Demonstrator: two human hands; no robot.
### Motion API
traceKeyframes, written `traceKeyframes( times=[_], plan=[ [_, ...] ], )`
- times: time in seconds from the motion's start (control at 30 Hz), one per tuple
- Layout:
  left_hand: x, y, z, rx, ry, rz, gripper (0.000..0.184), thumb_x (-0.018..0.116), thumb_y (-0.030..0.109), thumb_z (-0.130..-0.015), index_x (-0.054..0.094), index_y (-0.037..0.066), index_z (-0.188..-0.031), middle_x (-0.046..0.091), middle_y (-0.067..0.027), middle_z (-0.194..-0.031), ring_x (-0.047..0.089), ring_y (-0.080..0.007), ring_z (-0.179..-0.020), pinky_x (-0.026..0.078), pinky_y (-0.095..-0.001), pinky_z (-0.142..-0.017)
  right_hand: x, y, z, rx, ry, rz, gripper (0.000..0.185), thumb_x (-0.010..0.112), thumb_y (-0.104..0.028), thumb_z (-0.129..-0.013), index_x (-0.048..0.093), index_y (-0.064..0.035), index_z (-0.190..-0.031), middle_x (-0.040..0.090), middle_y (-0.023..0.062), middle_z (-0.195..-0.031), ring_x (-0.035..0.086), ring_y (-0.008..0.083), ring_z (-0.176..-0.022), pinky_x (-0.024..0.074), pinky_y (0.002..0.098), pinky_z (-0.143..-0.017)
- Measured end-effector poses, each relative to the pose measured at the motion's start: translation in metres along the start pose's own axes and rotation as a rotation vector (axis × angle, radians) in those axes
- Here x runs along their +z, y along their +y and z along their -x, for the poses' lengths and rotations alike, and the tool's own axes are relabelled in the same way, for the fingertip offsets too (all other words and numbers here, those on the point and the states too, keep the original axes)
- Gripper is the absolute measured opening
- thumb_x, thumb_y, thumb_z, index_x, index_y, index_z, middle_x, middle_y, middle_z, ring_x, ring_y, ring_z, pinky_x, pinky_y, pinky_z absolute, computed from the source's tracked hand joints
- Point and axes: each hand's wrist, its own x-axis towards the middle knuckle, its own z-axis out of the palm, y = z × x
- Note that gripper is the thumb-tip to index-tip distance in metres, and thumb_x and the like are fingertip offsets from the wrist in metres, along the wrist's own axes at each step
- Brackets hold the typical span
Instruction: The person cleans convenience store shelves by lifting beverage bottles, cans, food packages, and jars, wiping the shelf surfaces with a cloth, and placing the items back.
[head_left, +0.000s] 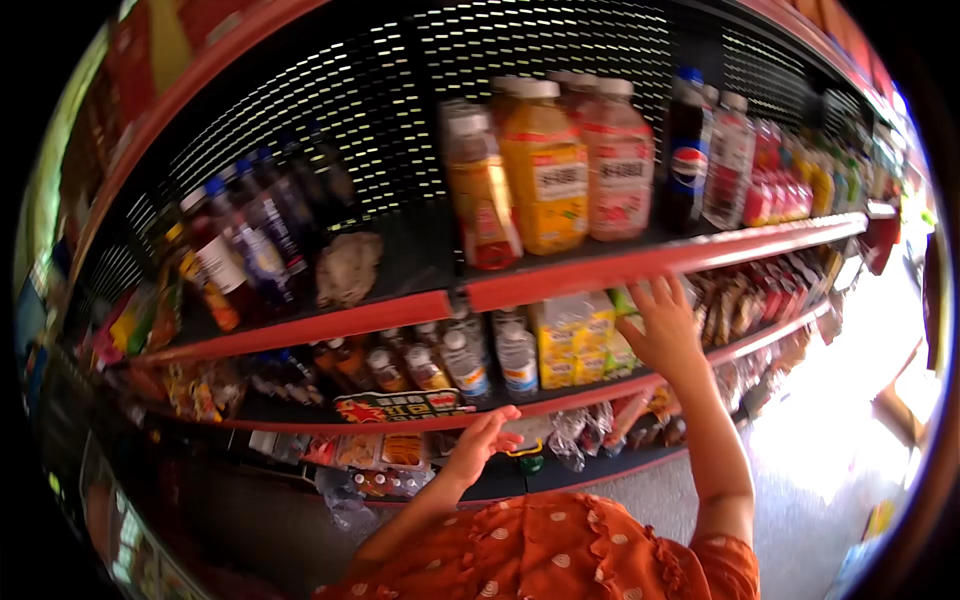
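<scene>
My right hand [660,325] is raised at the red front edge of the upper shelf [660,262], fingers spread, holding nothing. Above it stand a large pink drink bottle [618,165] and a large yellow drink bottle [545,170]. Behind its fingers, on the shelf below, are yellow drink packs [577,340]. Lower down, my left hand [484,446] hovers before the lower shelf edge with fingers apart and nothing in it. Nearest to it are small water bottles [519,357] and a black promotional sign [402,406]. A crumpled brownish cloth [348,268] lies on the upper shelf to the left.
A dark cola bottle [688,155] and pink bottle packs [778,195] stand further right on the upper shelf. Blue-capped bottles [250,235] stand at the left. Bagged goods [580,435] fill the bottom level. Grey floor [800,490] runs along the shelves at right.
</scene>
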Motion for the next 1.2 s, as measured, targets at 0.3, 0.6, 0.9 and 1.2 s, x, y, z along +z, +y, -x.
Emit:
traceKeyframes(
  times=[0.3, 0.6, 0.9, 1.2],
  plan=[
    [-0.05, 0.056, 0.018, 0.261, -0.066, -0.242, 0.041, 0.044, 0.028, -0.104, 0.05, 0.001, -0.134, 0.056, -0.0095, -0.132, 0.058, -0.0146, -0.107, 0.046, -0.0295, -0.09, -0.107, -0.196, -0.073, -0.549, -0.201, -0.534, 0.02, 0.06, -0.02, -0.09, 0.067, -0.0052, -0.101, 0.068, 0.0164, -0.09, 0.064, 0.0384, -0.079, 0.0517, 0.0455, -0.067],
    [-0.116, 0.052, 0.046, 0.288, -0.136, -0.317, 0.032, 0.049, 0.02, -0.103, 0.054, 0.004, -0.13, 0.06, -0.0077, -0.127, 0.058, -0.0171, -0.111, 0.046, -0.0324, -0.095, 0.073, -0.336, -0.235, -0.553, -0.664, -0.114, 0.055, 0.058, -0.047, -0.086, 0.059, -0.0107, -0.128, 0.063, 0.0195, -0.118, 0.061, 0.0354, -0.109, 0.0487, 0.0433, -0.093],
    [-0.273, -0.002, 0.127, 0.032, 0.228, -0.12, 0.032, 0.055, 0.018, -0.1, 0.057, -0.001, -0.125, 0.065, -0.0098, -0.115, 0.062, -0.0149, -0.098, 0.048, -0.0275, -0.087, 0.125, -0.273, -0.335, -0.039, -1.049, 0.49, 0.035, 0.056, -0.028, -0.092, 0.066, -0.0146, -0.121, 0.071, 0.0136, -0.102, 0.068, 0.0291, -0.089, 0.0542, 0.0376, -0.079],
    [-0.305, 0.011, 0.143, -0.052, 0.285, -0.081, 0.031, 0.055, 0.017, -0.099, 0.058, -0.001, -0.124, 0.065, -0.0104, -0.115, 0.063, -0.0161, -0.095, 0.049, -0.0277, -0.083, 0.091, -0.335, -0.296, -0.031, -1.049, 0.079, 0.033, 0.051, -0.024, -0.093, 0.062, -0.0123, -0.121, 0.07, 0.0096, -0.084, 0.065, 0.0235, -0.068, 0.0524, 0.0377, -0.057]
  ],
)
